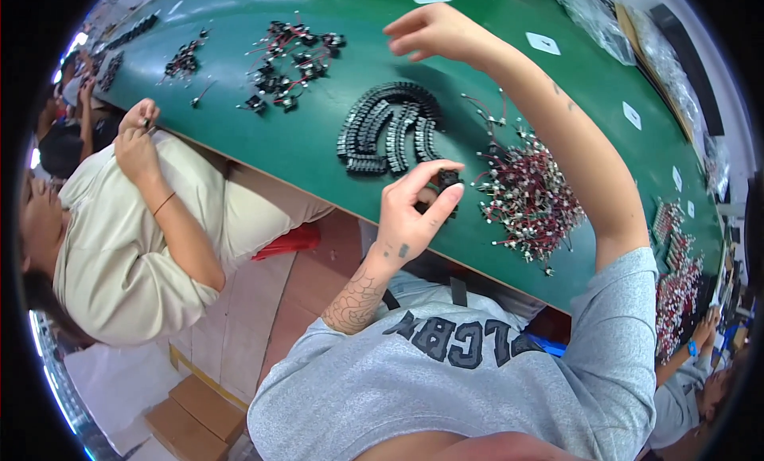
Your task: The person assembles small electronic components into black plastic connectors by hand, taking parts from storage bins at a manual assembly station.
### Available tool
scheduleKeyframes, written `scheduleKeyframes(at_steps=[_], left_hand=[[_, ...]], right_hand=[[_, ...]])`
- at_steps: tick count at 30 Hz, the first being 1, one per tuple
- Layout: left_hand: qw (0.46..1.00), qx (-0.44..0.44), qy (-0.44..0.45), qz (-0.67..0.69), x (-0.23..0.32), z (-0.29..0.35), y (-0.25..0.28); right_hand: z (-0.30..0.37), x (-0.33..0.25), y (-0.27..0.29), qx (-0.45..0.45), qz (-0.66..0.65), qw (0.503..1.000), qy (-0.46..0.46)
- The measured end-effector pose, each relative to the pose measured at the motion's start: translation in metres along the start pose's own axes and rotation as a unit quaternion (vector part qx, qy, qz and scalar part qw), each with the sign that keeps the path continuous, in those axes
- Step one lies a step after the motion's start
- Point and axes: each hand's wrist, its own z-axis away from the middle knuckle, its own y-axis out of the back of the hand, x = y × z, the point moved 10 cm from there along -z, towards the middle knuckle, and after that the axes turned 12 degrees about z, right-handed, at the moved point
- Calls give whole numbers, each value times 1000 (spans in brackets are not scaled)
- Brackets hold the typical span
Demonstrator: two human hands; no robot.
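Note:
My left hand (410,210) pinches a small black plastic part (450,177) between thumb and index finger, just above the table's near edge. Over the far side of the table my right hand (442,36) reaches out with its fingers loosely apart and nothing visible in them. Between the two hands, curved rows of black parts (355,132) stand packed side by side on the green tabletop (318,158). Under my right forearm lies a heap of small parts with red and black wires and white connectors (533,198).
Left of the rows lies a looser pile of black parts with red wires (290,67), and a smaller cluster (185,61) beyond it. White cards (543,43) are spaced along the table. A co-worker in beige (151,238) sits close on my left. Cardboard boxes (195,417) stand on the floor.

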Motion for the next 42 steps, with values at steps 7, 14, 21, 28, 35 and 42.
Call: scheduleKeyframes(at_steps=[7, 14, 21, 28, 35, 42], left_hand=[[999, -22, -13, -28, 1, -1, 3], [997, -19, -51, -59, 6, -1, -2], [999, -10, -14, -28, -2, 2, 1], [1000, -6, -10, -27, -1, 1, 0], [994, -20, -67, -80, 5, 3, -2], [995, -11, -61, -79, 5, 5, -1]], right_hand=[[95, 32, 39, -38, 295, 953, -57], [130, 35, 29, -3, 255, 967, 6], [152, 17, 25, -51, -109, 992, -46], [175, -6, 6, -53, -191, 979, -47], [183, -9, -14, -70, -172, 982, -38], [185, -10, -12, -51, -152, 986, -45]])
